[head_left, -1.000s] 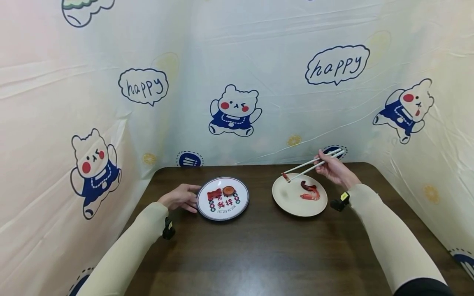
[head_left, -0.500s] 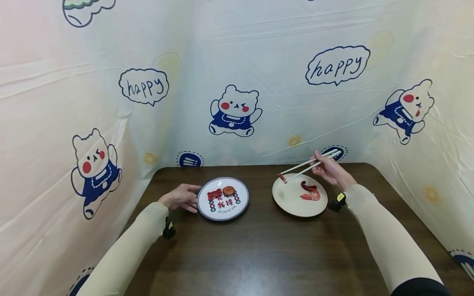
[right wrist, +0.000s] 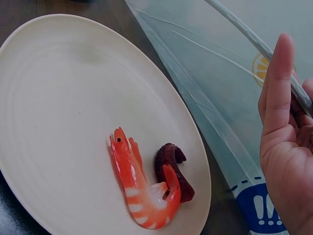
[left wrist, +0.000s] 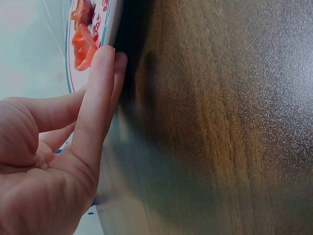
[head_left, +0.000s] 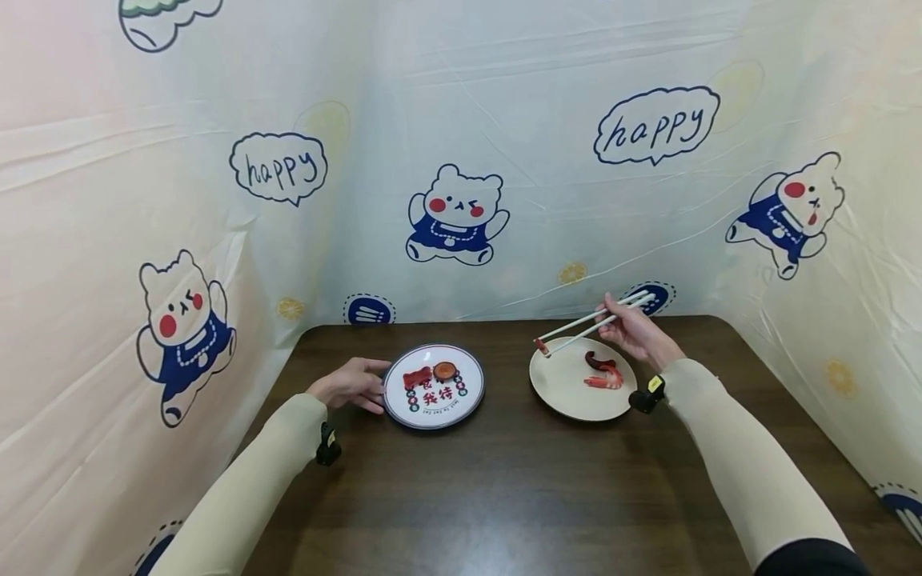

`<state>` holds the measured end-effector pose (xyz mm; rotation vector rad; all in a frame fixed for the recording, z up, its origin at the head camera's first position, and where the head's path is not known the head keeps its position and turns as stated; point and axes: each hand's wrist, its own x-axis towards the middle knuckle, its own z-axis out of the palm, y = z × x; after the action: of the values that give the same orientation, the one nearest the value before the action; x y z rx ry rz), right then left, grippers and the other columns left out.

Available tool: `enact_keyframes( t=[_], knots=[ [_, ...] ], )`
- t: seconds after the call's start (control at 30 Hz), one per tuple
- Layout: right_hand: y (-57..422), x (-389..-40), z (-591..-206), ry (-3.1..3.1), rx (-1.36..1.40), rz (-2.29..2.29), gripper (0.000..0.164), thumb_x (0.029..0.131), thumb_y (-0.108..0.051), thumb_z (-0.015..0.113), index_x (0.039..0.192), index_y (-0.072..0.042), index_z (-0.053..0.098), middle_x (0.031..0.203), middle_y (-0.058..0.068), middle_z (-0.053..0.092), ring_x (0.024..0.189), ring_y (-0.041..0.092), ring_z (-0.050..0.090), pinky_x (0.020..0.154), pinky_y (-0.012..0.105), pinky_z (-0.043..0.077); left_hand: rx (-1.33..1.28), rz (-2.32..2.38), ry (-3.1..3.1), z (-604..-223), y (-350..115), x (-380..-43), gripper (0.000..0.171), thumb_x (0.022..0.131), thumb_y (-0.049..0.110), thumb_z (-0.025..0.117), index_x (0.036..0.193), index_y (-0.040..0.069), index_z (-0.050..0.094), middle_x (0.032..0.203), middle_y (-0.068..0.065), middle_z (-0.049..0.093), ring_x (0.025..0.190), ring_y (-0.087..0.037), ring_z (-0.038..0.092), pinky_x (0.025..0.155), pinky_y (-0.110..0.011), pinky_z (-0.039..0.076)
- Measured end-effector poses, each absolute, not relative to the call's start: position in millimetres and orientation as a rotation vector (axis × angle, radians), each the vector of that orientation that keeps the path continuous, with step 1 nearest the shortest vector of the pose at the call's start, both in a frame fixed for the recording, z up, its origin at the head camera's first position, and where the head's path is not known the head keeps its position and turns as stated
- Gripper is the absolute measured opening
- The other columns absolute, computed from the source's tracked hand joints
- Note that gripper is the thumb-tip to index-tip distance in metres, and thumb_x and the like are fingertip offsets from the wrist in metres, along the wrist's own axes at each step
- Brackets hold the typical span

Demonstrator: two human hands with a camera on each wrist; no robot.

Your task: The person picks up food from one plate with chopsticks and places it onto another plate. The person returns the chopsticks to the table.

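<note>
My right hand holds a pair of white chopsticks. Pinched at their tips is a small reddish-brown food piece, above the left rim of a cream plate. On that plate lie a shrimp and a dark curled piece like an octopus tentacle. At the left, the straight fingers of my left hand touch the edge of a white blue-rimmed plate. A red wavy food piece and a round brown one lie on this printed plate.
Both plates stand on a dark brown wooden table, with a gap between them. A pale cloth printed with bears surrounds the table at the back and sides.
The right hand has moved left with the chopsticks, carrying the small food piece from over the cream plate toward its left rim. My left hand and both plates stay in place.
</note>
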<state>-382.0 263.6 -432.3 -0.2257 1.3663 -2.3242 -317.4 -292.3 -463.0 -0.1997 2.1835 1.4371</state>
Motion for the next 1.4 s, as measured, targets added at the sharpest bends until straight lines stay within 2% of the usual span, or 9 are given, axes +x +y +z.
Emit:
enact_keyframes(
  t=[0.37, 0.67, 0.93, 1.17, 1.4],
  knots=[
    [258.3, -384.9, -438.6, 1.375, -0.203, -2.335, 0.041, 0.115, -0.028, 0.039, 0.107, 0.004, 0.062, 0.084, 0.013, 0.071, 0.064, 0.018, 0.073, 0.062, 0.027, 0.064, -0.185, 1.439, 2.180, -462.6, -291.7, -317.3, 0.067, 0.102, -0.005, 0.060, 0.163, 0.001, 0.033, 0.107, -0.023, 0.061, 0.080, -0.027, 0.070, 0.079, -0.043, 0.066],
    [253.9, -389.3, -446.9, 1.373, -0.220, -2.340, 0.041, 0.115, -0.030, 0.037, 0.110, 0.003, 0.061, 0.085, 0.011, 0.071, 0.065, 0.017, 0.073, 0.062, 0.025, 0.064, -0.165, 1.437, 2.167, -461.4, -294.2, -315.8, 0.070, 0.102, -0.005, 0.059, 0.165, 0.000, 0.028, 0.106, -0.023, 0.060, 0.081, -0.027, 0.071, 0.080, -0.042, 0.066],
    [243.3, -387.9, -442.2, 1.371, -0.231, -2.334, 0.043, 0.115, -0.030, 0.037, 0.103, 0.000, 0.066, 0.084, 0.011, 0.071, 0.064, 0.018, 0.073, 0.062, 0.026, 0.064, -0.155, 1.433, 2.162, -460.5, -292.5, -315.8, 0.071, 0.102, -0.005, 0.059, 0.165, -0.001, 0.026, 0.107, -0.024, 0.060, 0.081, -0.028, 0.071, 0.081, -0.043, 0.066],
    [234.2, -388.6, -442.1, 1.327, -0.288, -2.323, 0.046, 0.116, -0.027, 0.034, 0.100, 0.001, 0.067, 0.083, 0.012, 0.072, 0.065, 0.017, 0.074, 0.063, 0.025, 0.064, -0.233, 1.450, 2.156, -466.3, -293.3, -319.8, 0.071, 0.101, -0.006, 0.060, 0.165, 0.006, 0.032, 0.108, -0.023, 0.061, 0.081, -0.027, 0.071, 0.082, -0.044, 0.066],
    [225.7, -391.4, -444.1, 1.341, -0.214, -2.335, 0.044, 0.115, -0.030, 0.040, 0.100, 0.001, 0.068, 0.083, 0.012, 0.072, 0.062, 0.018, 0.073, 0.061, 0.026, 0.064, -0.166, 1.427, 2.180, -460.7, -291.7, -315.5, 0.069, 0.102, -0.005, 0.059, 0.164, 0.000, 0.029, 0.108, -0.024, 0.060, 0.081, -0.028, 0.072, 0.080, -0.043, 0.066]
  ],
)
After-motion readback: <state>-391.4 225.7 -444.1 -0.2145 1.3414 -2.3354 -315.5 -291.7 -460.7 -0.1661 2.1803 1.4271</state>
